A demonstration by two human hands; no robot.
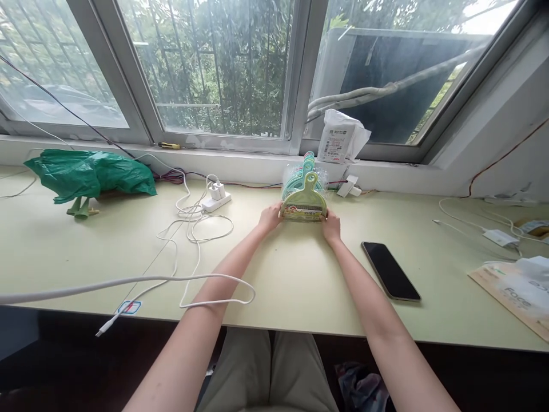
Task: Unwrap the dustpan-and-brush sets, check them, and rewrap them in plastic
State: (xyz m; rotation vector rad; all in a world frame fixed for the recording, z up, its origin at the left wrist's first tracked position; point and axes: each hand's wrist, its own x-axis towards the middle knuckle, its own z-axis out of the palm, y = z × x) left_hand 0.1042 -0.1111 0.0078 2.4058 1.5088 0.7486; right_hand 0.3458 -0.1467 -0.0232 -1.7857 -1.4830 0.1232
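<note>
A small light-green dustpan (309, 197) with a looped handle stands upright near the wall, a printed label across its front. My left hand (271, 217) grips its left edge with the fingers closed. On the opposite edge, my right hand (331, 225) is closed in the same way. Directly behind the green one, teal dustpans (293, 183) are stacked in clear plastic, their handles overlapping; the front one hides most of them.
A phone (390, 270) lies right of my right forearm. White cables (199, 229) and a power strip (217, 201) spread on the left, one cable crossing my left forearm. A green plastic bag (94, 174), a white package (342, 137) and a paper packet (514, 292) are around.
</note>
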